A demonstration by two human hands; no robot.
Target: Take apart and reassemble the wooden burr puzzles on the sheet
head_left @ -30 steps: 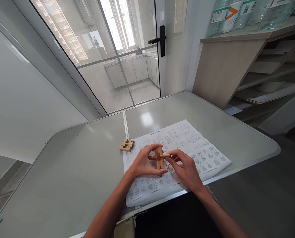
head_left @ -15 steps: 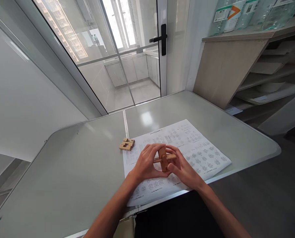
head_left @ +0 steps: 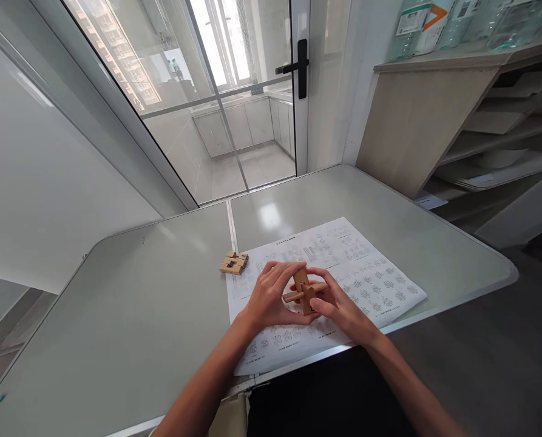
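Observation:
Between my two hands, above a printed sheet [head_left: 380, 273], is a wooden burr puzzle [head_left: 304, 291] made of crossed pieces. My left hand [head_left: 271, 294] is closed on the upright piece, thumb at its bottom end and fingers at its top. From the other side my right hand [head_left: 337, 303] grips the puzzle, its thumb pressed near the crossing. The fingers behind the puzzle are partly hidden. At the sheet's left edge lie several notched wooden puzzle pieces [head_left: 234, 263], side by side and apart from both hands.
The sheet, covered in small diagrams, lies on a pale grey table [head_left: 129, 321]. A glass door [head_left: 252, 145] with a black handle [head_left: 302, 70] stands past the far edge. Right of it, a wooden shelf [head_left: 425, 115] bears several clear bottles [head_left: 409, 30].
The puzzle has shifted slightly to the right and tilted in my hands. My right thumb has moved onto the front near the crossing. The loose pieces lie as before.

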